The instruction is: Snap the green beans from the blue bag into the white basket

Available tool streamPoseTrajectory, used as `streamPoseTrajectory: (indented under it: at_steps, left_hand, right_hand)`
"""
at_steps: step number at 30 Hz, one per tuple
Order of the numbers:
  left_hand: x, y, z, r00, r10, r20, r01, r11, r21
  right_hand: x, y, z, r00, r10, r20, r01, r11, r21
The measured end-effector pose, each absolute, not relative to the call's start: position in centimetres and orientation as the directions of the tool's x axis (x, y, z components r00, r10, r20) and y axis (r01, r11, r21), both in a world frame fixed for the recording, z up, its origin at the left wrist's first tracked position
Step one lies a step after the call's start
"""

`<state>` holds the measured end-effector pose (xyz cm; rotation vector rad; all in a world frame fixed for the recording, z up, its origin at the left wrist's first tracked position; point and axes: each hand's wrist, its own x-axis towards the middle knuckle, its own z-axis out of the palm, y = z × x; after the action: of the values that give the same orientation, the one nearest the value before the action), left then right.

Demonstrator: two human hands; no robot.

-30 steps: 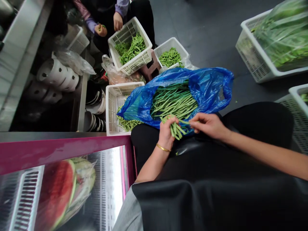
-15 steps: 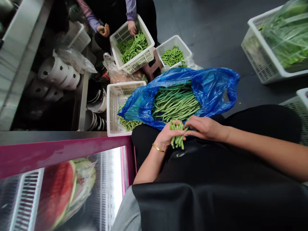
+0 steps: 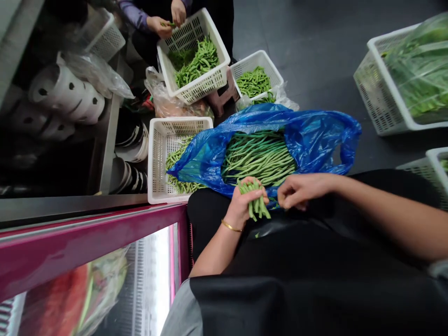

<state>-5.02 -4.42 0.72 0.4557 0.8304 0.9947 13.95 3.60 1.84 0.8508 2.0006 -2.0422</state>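
Left hand [image 3: 245,200]: closed around a bundle of green bean pieces [image 3: 257,204], the thumb laid across them. The pieces slope steeply downward and to the right, their ends projecting below the fingers. A gold bracelet [image 3: 231,226] is worn on that wrist.

Right hand [image 3: 297,190]: just beside the bundle, well clear of the crates, fingers curled in toward the thumb. Whether anything is pinched there cannot be told; the fingertips are partly hidden.

Long green beans [image 3: 261,161] lie in the open mouth of a blue plastic bag [image 3: 317,140], directly beyond both hands as seen from the wearer. Their long axis runs mostly left to right, rising slightly toward the right — a marked angle to the held bundle. The left hand stands before the middle of the near edge, the right hand before the right-hand ends; the difference in nearness is too slight to settle.

The bag's left end overlaps a white crate [image 3: 151,161] containing further beans [image 3: 177,156]. Farther off, a co-worker's hands [image 3: 161,26] are at another white crate [image 3: 199,89] — this one also holding green beans.
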Motion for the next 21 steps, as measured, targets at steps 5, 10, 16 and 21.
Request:
streamPoseTrajectory:
  at_steps: [5,10,16,21]
  left_hand:
    - [-5.7,-3.6,0.1,0.354,0.793,-0.496,-0.591,0.600,0.539]
    - [-5.7,-3.7,0.3,0.322,0.792,-0.518,-0.611,0.592,0.526]
    - [-4.8,-3.4,-0.8,0.167,0.776,-0.608,-0.659,0.546,0.517]
    - [-3.5,-4.4,-0.1,0.166,0.832,-0.530,-0.569,0.520,0.637]
  right_hand:
    - [14.2,13.2,-1.8,-0.314,0.879,-0.360,0.949,0.300,-0.095]
    - [12.8,14.8,-3.0,-0.332,0.882,-0.335,0.939,0.342,-0.033]
    - [14.6,3.7,0.5,-0.614,0.766,-0.188,0.788,0.583,-0.198]
    - [14.3,-4.0,1.1,-0.758,0.613,-0.223,0.633,0.607,-0.481]
